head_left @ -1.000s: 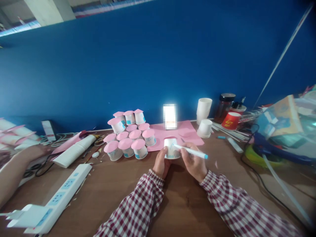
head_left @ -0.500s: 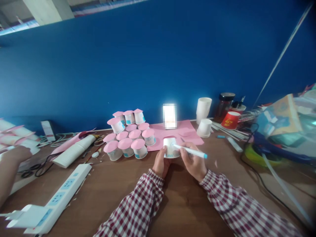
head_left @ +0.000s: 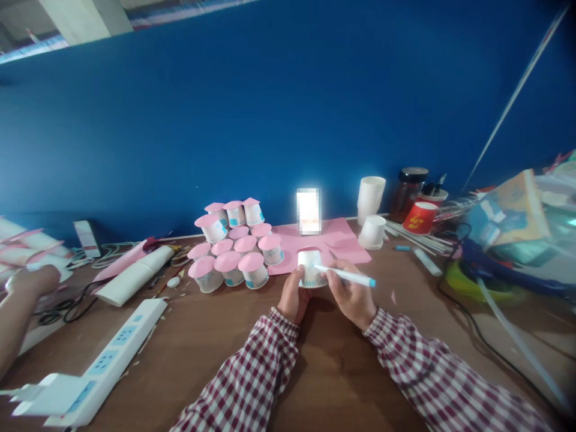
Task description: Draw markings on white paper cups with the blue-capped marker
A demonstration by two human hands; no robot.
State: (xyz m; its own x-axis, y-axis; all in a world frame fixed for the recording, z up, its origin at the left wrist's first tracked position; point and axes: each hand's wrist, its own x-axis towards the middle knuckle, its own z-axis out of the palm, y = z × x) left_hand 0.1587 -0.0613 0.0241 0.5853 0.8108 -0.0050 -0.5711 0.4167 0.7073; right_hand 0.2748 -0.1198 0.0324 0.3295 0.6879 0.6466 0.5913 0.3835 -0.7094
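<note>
My left hand grips a small upturned white paper cup with a pink top and a blue zigzag line on its side. My right hand pinches a white marker with a blue end, its tip against the cup's side. Both hands sit just in front of a pink paper sheet on the brown table.
A heap of several pink-topped cups lies left of my hands. Plain white cups, a red cup and a dark jar stand at the back right. A power strip and a cup stack lie left. Another person's arm is at the far left. Cables and bags crowd the right.
My hands and the cup have hardly moved. The other person's hand at the far left has drawn back toward the left edge.
</note>
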